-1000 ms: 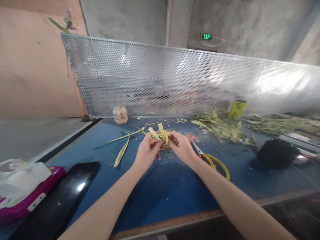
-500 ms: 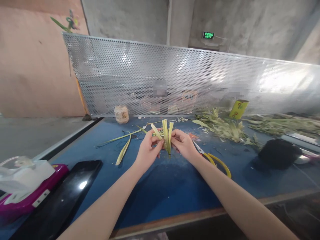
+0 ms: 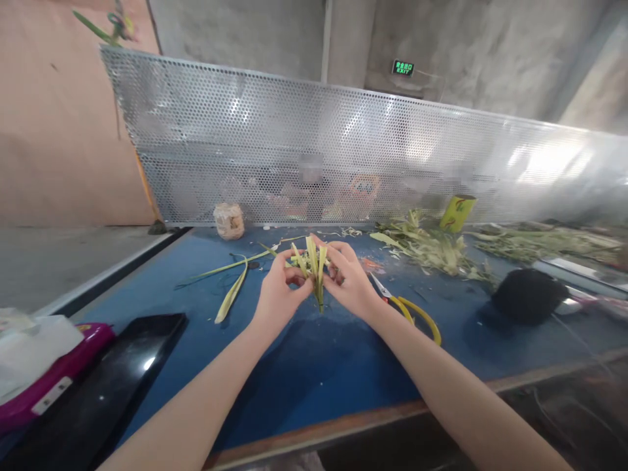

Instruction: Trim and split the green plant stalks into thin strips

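Between my two hands, above the blue table, is a small bundle of pale green leaf strips fanned out at the top and drawn together at its lower end. My left hand pinches the bundle from the left with thumb and fingers. From the right, my right hand grips it too, its fingers curled over behind the strips. Parts of the fingertips are hidden by the strips. Scissors with yellow handles lie just right of my right forearm. A single loose leaf strip rests left of my left hand.
A perforated metal screen closes the table's back. Along it stand a whitish jar and a yellow-green can, near heaped leaf scraps. A black rounded object sits right; a phone-like black slab and purple device lie left.
My right hand has shifted its hold, its fingers now reaching over the top behind the strips. The fanned strips sit closer together. The whole view has moved slightly.
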A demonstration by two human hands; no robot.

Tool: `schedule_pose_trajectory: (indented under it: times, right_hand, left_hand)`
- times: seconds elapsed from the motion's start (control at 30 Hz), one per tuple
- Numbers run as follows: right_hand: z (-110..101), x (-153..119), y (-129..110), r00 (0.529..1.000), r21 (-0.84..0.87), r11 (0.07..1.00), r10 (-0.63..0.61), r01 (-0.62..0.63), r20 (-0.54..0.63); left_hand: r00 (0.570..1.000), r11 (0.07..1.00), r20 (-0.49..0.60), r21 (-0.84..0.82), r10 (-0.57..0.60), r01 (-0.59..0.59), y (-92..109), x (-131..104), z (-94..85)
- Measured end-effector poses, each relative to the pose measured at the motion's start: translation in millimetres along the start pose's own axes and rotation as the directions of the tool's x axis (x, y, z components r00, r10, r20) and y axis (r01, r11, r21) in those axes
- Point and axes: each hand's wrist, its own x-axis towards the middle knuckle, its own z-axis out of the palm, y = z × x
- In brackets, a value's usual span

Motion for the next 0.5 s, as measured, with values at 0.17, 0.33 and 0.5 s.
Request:
schedule_pose_trajectory:
  times: [0.17,0.33,0.5]
  right_hand:
    - [-5,3,1,0.994,-0.231,0.967,-0.102,0.106,0.029]
    - [-2,3,1,0.995,-0.203,0.975,-0.087,0.095,0.048]
    - [7,0,-6,0.992,-0.075,0.995,0.079,-0.072,0.097]
  left_hand:
    - [0.997,0.996,-0.046,-0.054,-0.068,0.066,-2,1,0.1]
    - [0.991,0.995,-0.088,-0.011,-0.099,0.099,-2,0,-0.8]
    - [0.992,0.979,-0.125,0.201,-0.003,0.028,6,-11,-1.3]
